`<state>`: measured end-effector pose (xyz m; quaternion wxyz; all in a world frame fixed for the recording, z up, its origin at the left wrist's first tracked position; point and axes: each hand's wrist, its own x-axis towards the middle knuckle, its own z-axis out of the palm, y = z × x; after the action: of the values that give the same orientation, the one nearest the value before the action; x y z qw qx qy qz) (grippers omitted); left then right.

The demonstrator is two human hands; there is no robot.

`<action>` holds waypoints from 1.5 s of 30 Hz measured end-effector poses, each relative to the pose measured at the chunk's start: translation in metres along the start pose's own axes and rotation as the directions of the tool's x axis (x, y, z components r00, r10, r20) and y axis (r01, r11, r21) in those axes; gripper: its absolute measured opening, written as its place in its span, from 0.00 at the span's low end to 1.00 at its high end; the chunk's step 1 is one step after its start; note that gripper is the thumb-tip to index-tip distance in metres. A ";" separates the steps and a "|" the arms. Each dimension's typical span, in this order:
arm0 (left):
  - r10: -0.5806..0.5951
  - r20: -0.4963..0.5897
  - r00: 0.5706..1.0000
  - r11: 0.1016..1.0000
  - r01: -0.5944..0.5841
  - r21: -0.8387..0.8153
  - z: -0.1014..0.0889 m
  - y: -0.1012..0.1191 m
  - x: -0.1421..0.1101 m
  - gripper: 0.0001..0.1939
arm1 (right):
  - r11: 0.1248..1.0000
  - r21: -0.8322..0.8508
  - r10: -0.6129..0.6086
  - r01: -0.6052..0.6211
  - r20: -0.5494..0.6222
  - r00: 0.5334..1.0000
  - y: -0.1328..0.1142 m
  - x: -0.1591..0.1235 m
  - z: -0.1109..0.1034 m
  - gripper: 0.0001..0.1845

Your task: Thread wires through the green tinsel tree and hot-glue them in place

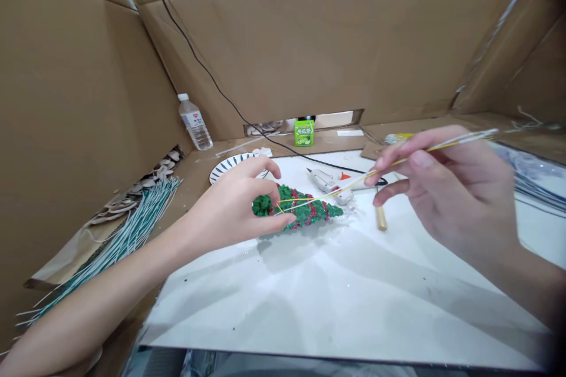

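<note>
Thin yellow and white wires (pixel 329 194) stretch between my two hands, in front of a small green Christmas tree (pixel 305 206) with red garland. My right hand (pixel 455 188) is raised and pinches the wires between thumb and fingers, their tail sticking out to the right. My left hand (pixel 247 197) curls around the other end of the wires, and its fingers partly hide the tree's base. How firmly the left fingertips press on the wires is hard to see. The tree lies on its side on the white board (pixel 309 294).
Behind the tree lie a glue gun (pixel 329 182) and a wooden-handled tool (pixel 381 218). A striped plate (pixel 230 166), a water bottle (pixel 195 122) and a green packet (pixel 304 133) stand farther back. Green and white wires (pixel 132 224) lie left. A black cable (pixel 212 79) hangs across the cardboard wall.
</note>
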<state>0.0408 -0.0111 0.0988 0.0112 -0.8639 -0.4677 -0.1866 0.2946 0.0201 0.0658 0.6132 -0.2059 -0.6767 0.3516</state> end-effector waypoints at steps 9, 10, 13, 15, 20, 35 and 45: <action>-0.048 -0.118 0.992 0.999 0.048 -0.003 -0.002 -0.002 0.000 0.07 | 0.991 0.026 0.131 -0.130 -0.018 0.991 0.005 0.005 -0.004 0.06; -0.058 -0.140 0.989 0.998 0.058 -0.005 -0.002 -0.002 -0.001 0.08 | 0.989 0.036 0.146 -0.145 -0.016 0.989 0.006 0.005 -0.004 0.06; -0.067 -0.178 0.982 0.998 0.065 -0.019 -0.003 -0.003 -0.001 0.08 | 0.980 0.066 0.187 -0.186 -0.011 0.982 0.010 0.007 -0.005 0.06; -0.050 -0.181 0.982 0.999 0.046 -0.029 -0.003 -0.005 -0.001 0.08 | 0.975 0.078 0.211 -0.210 -0.011 0.977 0.010 0.007 -0.005 0.07; 0.043 -0.183 0.982 0.999 -0.046 -0.015 -0.004 -0.008 -0.001 0.09 | 0.962 0.107 0.255 -0.251 -0.022 0.967 0.011 0.008 -0.006 0.07; 0.240 0.041 0.970 0.962 -0.243 0.127 -0.001 -0.004 -0.001 0.12 | 0.925 0.160 0.355 -0.344 -0.042 0.934 0.020 0.011 -0.009 0.07; 0.063 -0.028 0.998 0.990 -0.059 0.124 -0.021 -0.011 -0.003 0.11 | 0.961 0.063 0.273 -0.269 -0.077 0.959 0.011 0.009 -0.010 0.07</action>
<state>0.0235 -0.0113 0.1152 0.0777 -0.8725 -0.4513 -0.1705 0.3015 0.0360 0.0642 0.5925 -0.2954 -0.6063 0.4406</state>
